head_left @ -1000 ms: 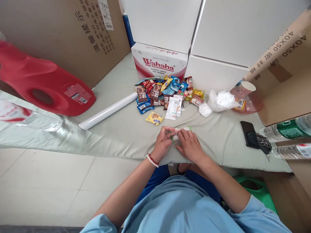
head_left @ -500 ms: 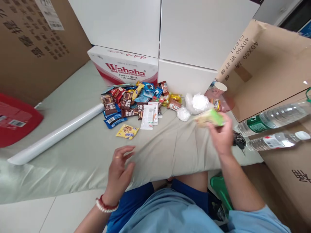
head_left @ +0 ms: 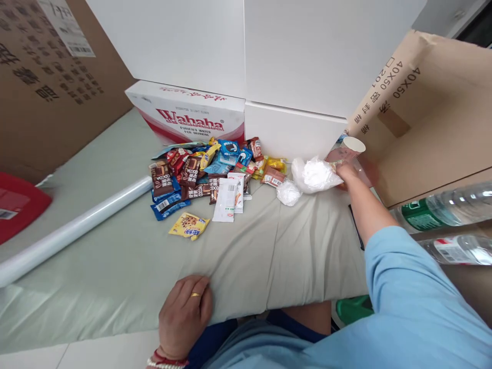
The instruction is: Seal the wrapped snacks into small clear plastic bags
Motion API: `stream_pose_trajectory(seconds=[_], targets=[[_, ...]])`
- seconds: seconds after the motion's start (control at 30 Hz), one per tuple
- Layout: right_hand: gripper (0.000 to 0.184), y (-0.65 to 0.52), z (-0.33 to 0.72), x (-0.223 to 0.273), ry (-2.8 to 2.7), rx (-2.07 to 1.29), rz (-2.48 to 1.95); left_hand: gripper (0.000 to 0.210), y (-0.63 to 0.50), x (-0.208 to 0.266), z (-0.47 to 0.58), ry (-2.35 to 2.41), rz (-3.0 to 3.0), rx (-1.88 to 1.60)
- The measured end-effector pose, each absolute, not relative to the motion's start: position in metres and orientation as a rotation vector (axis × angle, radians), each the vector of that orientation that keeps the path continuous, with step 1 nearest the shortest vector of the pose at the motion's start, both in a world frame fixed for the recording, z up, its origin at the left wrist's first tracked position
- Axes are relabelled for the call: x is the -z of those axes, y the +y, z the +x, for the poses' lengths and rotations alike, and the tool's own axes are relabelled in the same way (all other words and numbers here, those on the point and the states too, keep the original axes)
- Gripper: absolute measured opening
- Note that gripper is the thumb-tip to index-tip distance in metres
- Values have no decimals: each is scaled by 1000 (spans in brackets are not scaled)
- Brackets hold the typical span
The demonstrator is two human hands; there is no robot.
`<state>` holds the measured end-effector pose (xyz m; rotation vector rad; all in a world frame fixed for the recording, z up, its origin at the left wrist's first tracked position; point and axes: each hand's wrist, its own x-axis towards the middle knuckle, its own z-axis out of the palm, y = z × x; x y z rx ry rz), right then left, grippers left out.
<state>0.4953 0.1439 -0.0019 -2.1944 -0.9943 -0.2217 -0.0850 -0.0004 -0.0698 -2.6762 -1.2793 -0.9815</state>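
Observation:
My left hand [head_left: 184, 313] rests on the front edge of the pale green cloth [head_left: 126, 271], fingers curled under and nothing showing in them. My right hand [head_left: 346, 173] reaches to the far right, just beside a white plastic bag bundle [head_left: 317, 174] and a pink container [head_left: 338, 155]. Its fingers are mostly hidden, so what it holds does not show. A smaller clear plastic wad [head_left: 289, 192] lies left of the bundle. A heap of wrapped snacks [head_left: 200, 174] sits at the middle back. Apart from it, in front, lies a yellow cookie packet [head_left: 189, 226].
Behind the snacks stands a Wahaba-marked white and red carton [head_left: 188, 115]. A plastic film roll [head_left: 77, 228] and a red container [head_left: 21, 207] are at left. Cardboard boxes [head_left: 438, 113] flank both sides. A green-labelled bottle [head_left: 442, 207] lies at right; a paper cup [head_left: 353, 145] stands behind my right hand.
My right hand has moved away and farther back with the green-and-yellow packet, which is now out of sight. My left hand has lowered onto the cloth edge, its fingers curling in. The view has shifted slightly.

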Motion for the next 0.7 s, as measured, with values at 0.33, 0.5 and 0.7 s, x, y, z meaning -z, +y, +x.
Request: stream_pose_trajectory(seconds=[0.33,0.5,0.7], targets=[[38,80,409,-33,-1156,560,-1978,20,-3,70,-83,-1289,-2655,1032],[31,81,308,10,-2005,61,-2109,16,-5,70,-82,-1337,-2680,937],[31,89,274,17,-1758,43,-2113,21,-13,59,-89,-1601,-2815,1369]])
